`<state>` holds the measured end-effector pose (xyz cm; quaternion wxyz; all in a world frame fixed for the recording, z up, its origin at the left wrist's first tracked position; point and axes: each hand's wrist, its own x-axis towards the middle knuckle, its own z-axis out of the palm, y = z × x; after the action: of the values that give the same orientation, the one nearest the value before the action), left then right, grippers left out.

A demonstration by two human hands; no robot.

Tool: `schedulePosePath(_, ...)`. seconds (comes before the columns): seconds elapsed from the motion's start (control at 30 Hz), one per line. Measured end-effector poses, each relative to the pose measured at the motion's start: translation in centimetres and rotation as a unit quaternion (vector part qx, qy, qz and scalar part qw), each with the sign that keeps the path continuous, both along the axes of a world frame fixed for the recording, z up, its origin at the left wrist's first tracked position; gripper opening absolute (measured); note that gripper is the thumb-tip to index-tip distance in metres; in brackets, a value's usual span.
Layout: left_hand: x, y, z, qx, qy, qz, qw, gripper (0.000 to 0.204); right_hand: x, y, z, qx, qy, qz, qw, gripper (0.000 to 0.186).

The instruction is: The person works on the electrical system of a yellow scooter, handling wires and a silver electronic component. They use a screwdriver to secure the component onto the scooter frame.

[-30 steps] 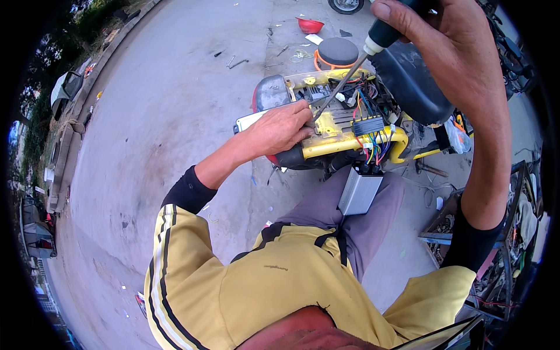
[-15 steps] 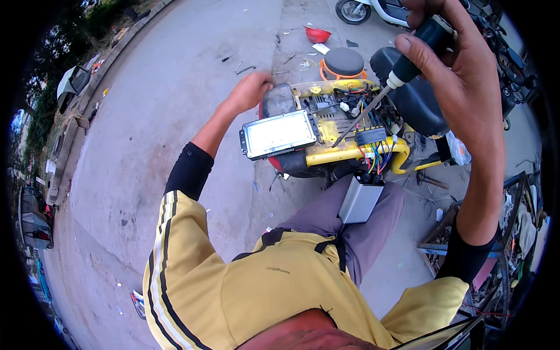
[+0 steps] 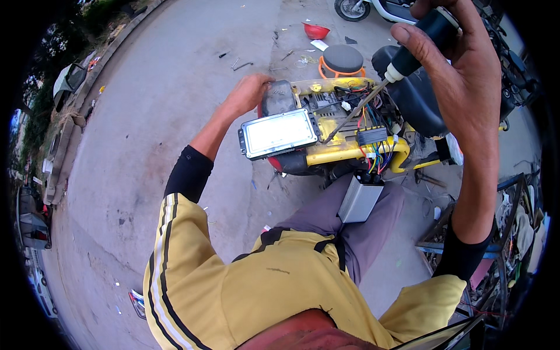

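My right hand (image 3: 461, 64) is closed around the dark green handle of a screwdriver (image 3: 392, 73), raised at the upper right. Its long shaft slants down left, with the tip by the edge of a silver rectangular box (image 3: 279, 134) lying on a yellow scooter frame (image 3: 332, 156). At the frame's far left corner, my left hand (image 3: 248, 95) curls its fingers over the dark tail piece (image 3: 279, 99); the fingertips are partly hidden. Coloured wires run from a small black finned block (image 3: 371, 136) on the frame to a silver controller box (image 3: 360, 199) resting on my thigh.
Beyond the frame stands a round stool (image 3: 343, 59) with a grey top and orange rim. A black scooter seat (image 3: 408, 93) is to the right. A red bowl-shaped thing (image 3: 316, 31) and scattered tools (image 3: 242, 65) lie on the ground. A metal rack (image 3: 496, 251) of parts stands at lower right.
The screwdriver's tip has shifted slightly left, toward the silver box's edge, and its handle has tilted a little. My left hand stays at the tail piece with hardly any movement.
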<state>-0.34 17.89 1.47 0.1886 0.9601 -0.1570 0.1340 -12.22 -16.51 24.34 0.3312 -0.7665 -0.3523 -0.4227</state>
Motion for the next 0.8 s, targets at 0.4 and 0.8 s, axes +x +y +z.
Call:
schedulePosePath(0.4,-14.3,-4.6,3.2,0.083,0.055,-0.060,0.993,0.086,1.7,3.3,-2.9,0.034,0.003,0.104,0.994,0.026)
schedulePosePath(0.8,-13.9,-4.7,2.0,0.042,0.038,-0.048,0.997,0.081,3.3,4.2,-3.3,-0.008,0.019,0.130,0.991,0.024)
